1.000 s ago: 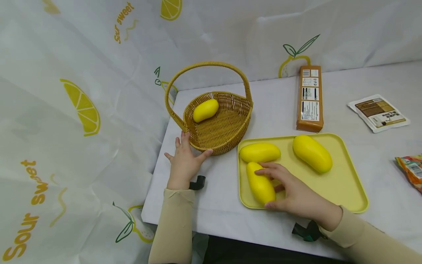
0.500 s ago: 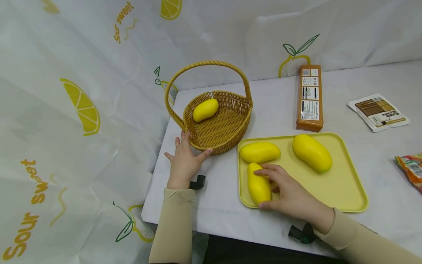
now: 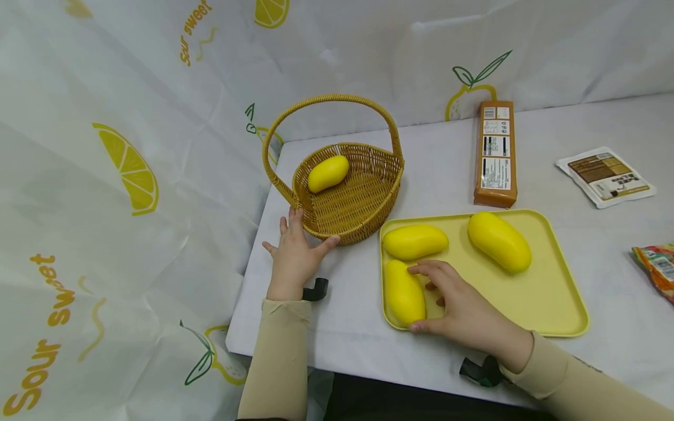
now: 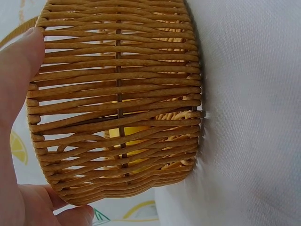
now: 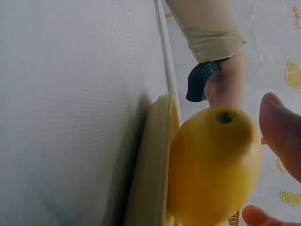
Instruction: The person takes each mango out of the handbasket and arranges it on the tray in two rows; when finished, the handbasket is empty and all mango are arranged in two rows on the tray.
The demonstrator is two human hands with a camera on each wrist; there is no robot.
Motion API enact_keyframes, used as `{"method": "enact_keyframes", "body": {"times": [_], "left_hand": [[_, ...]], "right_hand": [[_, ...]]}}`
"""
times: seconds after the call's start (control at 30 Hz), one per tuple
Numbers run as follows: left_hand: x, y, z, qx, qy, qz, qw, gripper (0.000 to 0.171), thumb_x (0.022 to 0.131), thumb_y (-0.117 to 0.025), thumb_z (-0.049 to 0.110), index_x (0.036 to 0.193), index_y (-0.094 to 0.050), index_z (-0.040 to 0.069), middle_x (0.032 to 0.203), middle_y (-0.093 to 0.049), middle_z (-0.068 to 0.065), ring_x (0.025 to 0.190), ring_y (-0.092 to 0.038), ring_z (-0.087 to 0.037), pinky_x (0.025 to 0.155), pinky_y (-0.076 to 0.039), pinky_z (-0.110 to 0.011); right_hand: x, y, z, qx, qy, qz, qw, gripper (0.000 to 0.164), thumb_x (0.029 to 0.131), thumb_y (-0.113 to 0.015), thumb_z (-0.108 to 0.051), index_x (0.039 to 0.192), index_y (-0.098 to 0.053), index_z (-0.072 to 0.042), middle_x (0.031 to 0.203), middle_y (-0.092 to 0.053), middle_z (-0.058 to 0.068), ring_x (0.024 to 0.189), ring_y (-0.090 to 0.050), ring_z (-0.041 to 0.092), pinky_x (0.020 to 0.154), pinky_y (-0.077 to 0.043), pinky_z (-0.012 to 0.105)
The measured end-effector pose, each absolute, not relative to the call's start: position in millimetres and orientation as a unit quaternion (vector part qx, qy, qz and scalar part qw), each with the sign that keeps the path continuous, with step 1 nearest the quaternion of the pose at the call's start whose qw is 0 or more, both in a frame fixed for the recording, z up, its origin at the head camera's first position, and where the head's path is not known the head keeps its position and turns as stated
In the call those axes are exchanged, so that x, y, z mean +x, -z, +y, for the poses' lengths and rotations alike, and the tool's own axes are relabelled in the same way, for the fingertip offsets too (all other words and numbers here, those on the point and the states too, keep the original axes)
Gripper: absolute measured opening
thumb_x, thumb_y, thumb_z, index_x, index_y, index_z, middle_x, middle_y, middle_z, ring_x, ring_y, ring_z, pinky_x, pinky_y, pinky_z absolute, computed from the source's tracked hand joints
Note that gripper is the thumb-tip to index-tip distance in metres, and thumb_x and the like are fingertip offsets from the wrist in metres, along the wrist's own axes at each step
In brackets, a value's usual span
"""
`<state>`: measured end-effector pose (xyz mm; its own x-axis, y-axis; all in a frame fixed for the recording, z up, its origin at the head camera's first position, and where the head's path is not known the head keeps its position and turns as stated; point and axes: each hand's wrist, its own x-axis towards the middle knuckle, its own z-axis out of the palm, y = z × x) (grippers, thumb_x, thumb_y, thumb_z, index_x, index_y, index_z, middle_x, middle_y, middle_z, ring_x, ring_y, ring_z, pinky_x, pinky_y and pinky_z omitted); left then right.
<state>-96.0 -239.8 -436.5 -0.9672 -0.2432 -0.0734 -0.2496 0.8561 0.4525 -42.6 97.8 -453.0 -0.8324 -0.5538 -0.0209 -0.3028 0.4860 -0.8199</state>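
Note:
My left hand (image 3: 296,260) is spread at the near-left side of a wicker basket (image 3: 363,231), its thumb and fingertips touching the rim. Inside that basket lies one yellow mango (image 3: 329,173). At the left end of a yellow tray (image 3: 547,304), a mango (image 3: 404,295) lies lengthwise toward me. My right hand (image 3: 468,307) hovers beside it, thumb and fingers bent loosely; the right wrist view shows a gap between the thumb (image 5: 282,134) and the mango (image 5: 214,165). Two more mangoes are on the tray, one just behind (image 3: 416,242) and another toward the right (image 3: 499,242).
A long brown box (image 3: 495,155) lies behind the tray. Farther right are a white and brown packet (image 3: 605,177) and an orange bag (image 3: 658,266), cut off by the frame. The basket's tall handle (image 3: 337,98) arches over it. A lemon-print sheet hangs behind and left.
The nearest mango on the tray has shifted left and turned slightly, now lying against the tray's left rim. My right hand has moved a little left. The left hand stays in place.

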Motion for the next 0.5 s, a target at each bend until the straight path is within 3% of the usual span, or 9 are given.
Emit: {"method": "enact_keyframes", "body": {"times": [0.5], "left_hand": [[-95.7,436.3,-240.7,-0.124,-0.237,0.964,0.004,0.118,0.092,-0.076,0.075,0.178,-0.02,0.016,0.188,-0.011,-0.007,0.173,-0.007,-0.038,0.121,0.007,-0.089]], "right_hand": [[-43.4,446.3,99.6,-0.25,0.434,0.854,0.144,0.091,0.08,-0.101,-0.045,0.153,-0.056,-0.015,0.156,-0.052,0.013,0.122,-0.063,0.031,0.095,-0.058,0.05]]}}
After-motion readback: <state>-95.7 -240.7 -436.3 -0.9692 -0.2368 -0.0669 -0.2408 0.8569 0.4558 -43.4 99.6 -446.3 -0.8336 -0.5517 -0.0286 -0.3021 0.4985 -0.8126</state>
